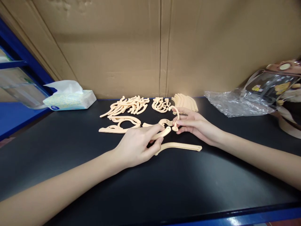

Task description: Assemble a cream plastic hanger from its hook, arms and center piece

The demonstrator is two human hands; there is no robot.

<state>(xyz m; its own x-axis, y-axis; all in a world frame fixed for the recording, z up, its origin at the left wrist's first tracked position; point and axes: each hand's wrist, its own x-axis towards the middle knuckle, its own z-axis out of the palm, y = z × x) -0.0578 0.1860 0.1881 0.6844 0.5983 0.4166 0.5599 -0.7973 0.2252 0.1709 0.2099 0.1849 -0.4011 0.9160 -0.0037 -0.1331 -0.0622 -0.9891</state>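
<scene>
The left hand [137, 144] pinches a beige plastic curved bar [162, 133] between thumb and fingers, and the right hand [191, 124] grips a beige plastic hook [178, 115] in its fingertips, both above the black table [211, 188]. The bar's holed end lies just beside the hook's round knob [175, 128], to its left, with a small gap between them. The bar's long axis slants rightward and away from the person, so that end points towards the knob. The hook's long axis runs roughly up and down in the view, knob lowest, its curl opening to the left. Nearer the person, a loose curved strip [181, 145] lies mainly left to right, its bent left end close to the left thumb, making the left hand the nearer one.
</scene>
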